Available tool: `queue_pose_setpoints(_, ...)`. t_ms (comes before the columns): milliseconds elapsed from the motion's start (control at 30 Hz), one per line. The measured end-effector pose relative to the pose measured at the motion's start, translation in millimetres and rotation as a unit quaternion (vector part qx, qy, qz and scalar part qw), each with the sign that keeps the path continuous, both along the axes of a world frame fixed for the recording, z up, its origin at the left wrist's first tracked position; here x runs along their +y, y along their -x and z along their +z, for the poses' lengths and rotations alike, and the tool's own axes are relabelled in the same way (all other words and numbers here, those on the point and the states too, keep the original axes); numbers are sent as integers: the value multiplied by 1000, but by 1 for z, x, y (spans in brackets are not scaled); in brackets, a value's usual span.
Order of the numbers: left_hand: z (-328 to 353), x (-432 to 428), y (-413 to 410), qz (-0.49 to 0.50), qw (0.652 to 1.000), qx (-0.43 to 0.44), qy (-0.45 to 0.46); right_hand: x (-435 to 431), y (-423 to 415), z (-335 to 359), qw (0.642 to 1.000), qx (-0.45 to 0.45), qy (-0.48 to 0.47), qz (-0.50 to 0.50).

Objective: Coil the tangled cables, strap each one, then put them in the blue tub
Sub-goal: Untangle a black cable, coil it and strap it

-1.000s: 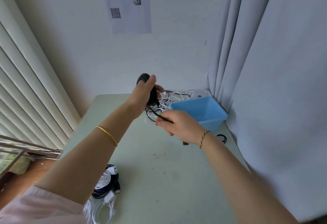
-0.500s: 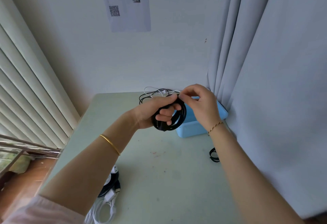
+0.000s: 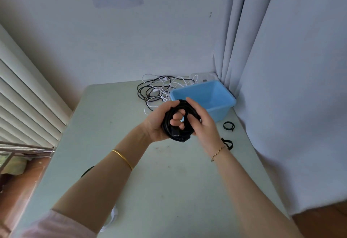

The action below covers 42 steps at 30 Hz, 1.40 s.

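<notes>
My left hand (image 3: 156, 123) grips a coiled black cable (image 3: 170, 131), its fingers curled through the ring. My right hand (image 3: 203, 125) holds the coil's right side, fingers laid along it and thumb inside. The coil hangs above the table, just in front of the blue tub (image 3: 220, 106), which stands open at the back right. A tangle of black and white cables (image 3: 159, 89) lies behind the hands, left of the tub. Two black straps (image 3: 228, 125) (image 3: 227, 143) lie on the table to the right of my right wrist.
The pale green table (image 3: 169, 181) sits in a corner, with a wall behind and a grey curtain (image 3: 281, 87) on the right. More white and black cable (image 3: 112, 217) peeks out under my left forearm near the table's left edge. Window blinds (image 3: 24, 96) are at the left.
The hands and coil dropped lower, toward me. My right hand shifted from pinching the coil's top to holding its right side. The view tilted down.
</notes>
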<state>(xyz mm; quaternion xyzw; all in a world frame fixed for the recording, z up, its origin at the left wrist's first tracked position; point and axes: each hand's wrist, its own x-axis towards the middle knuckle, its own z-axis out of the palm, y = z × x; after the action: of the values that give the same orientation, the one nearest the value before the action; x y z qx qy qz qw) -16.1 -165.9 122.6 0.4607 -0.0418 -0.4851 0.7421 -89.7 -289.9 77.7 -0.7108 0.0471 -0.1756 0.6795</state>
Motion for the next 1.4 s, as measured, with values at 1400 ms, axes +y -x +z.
queue_pose_setpoints(1400,-69,-33,-40,117,956,-120,-243,-68,-13,-134,917,366,-91,-128)
